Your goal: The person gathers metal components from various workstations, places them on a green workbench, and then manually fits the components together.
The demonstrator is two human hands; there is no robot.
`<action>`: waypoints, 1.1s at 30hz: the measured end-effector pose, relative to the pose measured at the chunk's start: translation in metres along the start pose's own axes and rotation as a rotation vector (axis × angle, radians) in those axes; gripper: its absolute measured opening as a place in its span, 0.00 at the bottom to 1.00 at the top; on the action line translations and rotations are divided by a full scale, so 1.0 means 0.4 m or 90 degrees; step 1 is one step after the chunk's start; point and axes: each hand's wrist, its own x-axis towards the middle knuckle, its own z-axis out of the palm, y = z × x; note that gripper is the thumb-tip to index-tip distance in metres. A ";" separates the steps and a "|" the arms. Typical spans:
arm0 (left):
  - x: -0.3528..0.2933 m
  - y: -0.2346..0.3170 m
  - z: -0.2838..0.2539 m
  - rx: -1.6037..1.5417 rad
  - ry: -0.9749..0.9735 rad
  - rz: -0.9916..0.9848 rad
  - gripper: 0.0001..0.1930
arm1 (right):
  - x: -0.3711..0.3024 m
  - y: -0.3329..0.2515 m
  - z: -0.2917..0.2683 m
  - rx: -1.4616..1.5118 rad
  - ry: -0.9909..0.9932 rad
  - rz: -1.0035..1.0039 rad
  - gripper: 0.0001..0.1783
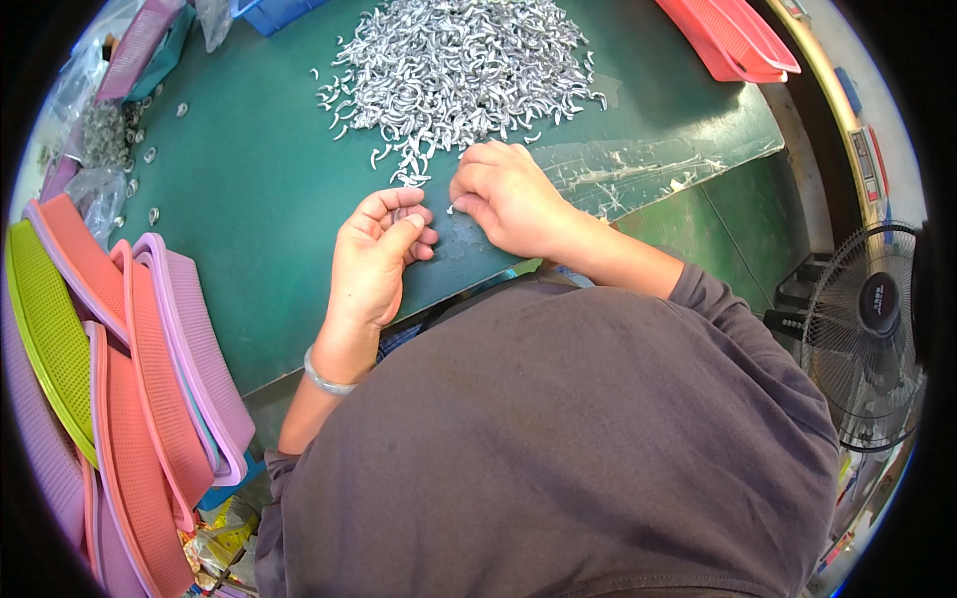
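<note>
A big heap of small, curved silvery metal pieces (464, 75) lies on the green table, a few of them strayed toward me. Just in front of the heap's near edge is my left hand (384, 234), palm turned up. Its fingers are curled and the thumb presses against them; whatever they hold, if anything, is too small to name. My right hand (508, 199) is close beside it, back upward, thumb and forefinger pinched together. A tiny silvery metal piece (451, 209) shows at that pinch. The two hands are a small gap apart.
Stacked plastic baskets (150, 379) in pink, purple and lime crowd the left side. Clear bags (100, 194) and scattered metal rings (154, 215) lie at the table's left. A red basket (733, 45) stands back right. A black fan (865, 329) is at the right.
</note>
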 end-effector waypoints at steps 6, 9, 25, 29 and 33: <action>0.000 -0.007 0.028 0.100 -0.050 0.064 0.10 | 0.016 -0.012 -0.020 0.183 -0.055 0.125 0.02; 0.006 -0.011 0.034 0.127 -0.059 0.100 0.09 | 0.021 -0.019 -0.028 0.251 -0.081 0.186 0.03; 0.018 -0.006 0.010 -0.072 -0.046 -0.013 0.04 | 0.028 0.036 -0.023 -0.099 0.040 -0.033 0.12; 0.018 -0.006 0.010 -0.075 -0.049 -0.007 0.04 | 0.023 0.048 -0.021 -0.069 0.024 -0.047 0.10; 0.017 -0.010 0.010 -0.071 -0.053 0.019 0.04 | 0.016 0.049 -0.019 -0.008 0.059 -0.038 0.11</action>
